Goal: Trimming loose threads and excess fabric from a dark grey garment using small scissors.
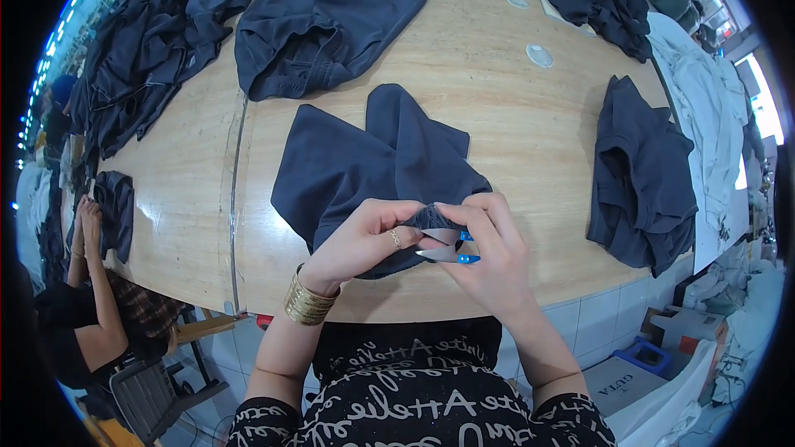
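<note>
A dark garment [348,161] lies on the tabletop [513,132], its near edge bunched up. The left hand's [373,232] grip pinches that edge; the right hand's [497,248] grip closes on blue-and-silver snips [449,256] and the cloth. Dark shorts [364,21] lie beyond.

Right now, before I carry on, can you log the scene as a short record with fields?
Left grip: pinching an edge of the dark garment
Right grip: holding blue-and-silver snips, fingertips at that edge
Snips' blades: apart, pointing left
Surface: wooden table
Beyond: second garment, dark
Right side: bunched garment, dark
</note>
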The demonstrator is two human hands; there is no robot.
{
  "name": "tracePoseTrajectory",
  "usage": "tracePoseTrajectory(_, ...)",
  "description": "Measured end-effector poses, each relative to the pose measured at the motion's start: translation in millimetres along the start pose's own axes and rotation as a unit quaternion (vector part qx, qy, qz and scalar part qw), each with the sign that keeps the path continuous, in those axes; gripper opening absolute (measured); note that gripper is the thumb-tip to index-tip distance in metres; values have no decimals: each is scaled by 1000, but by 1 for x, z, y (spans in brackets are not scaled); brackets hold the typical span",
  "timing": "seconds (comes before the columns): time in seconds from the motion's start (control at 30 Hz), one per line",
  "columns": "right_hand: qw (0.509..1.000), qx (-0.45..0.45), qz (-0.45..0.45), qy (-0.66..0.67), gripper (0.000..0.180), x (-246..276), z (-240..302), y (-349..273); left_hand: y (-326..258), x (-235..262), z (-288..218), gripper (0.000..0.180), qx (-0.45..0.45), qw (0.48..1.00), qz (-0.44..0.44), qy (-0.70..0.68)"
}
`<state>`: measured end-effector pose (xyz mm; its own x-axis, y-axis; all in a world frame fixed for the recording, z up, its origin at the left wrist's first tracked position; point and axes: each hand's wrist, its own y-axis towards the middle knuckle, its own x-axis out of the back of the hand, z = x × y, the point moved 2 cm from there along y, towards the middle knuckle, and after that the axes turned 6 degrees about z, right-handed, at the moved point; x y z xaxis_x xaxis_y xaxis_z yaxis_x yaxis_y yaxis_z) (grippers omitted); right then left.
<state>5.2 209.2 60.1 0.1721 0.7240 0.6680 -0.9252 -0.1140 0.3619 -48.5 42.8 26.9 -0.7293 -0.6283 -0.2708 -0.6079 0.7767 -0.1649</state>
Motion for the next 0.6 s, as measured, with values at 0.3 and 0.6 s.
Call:
tracePoseTrajectory(0.3,963,-181,14,200,10,1,-24,-8,4,-14,0,14,-9,998,-29,60)
tracePoseTrajectory(0.6,780,-344,65,519,14,19,-40,-8,1,-17,7,39,-43,995,-64,63)
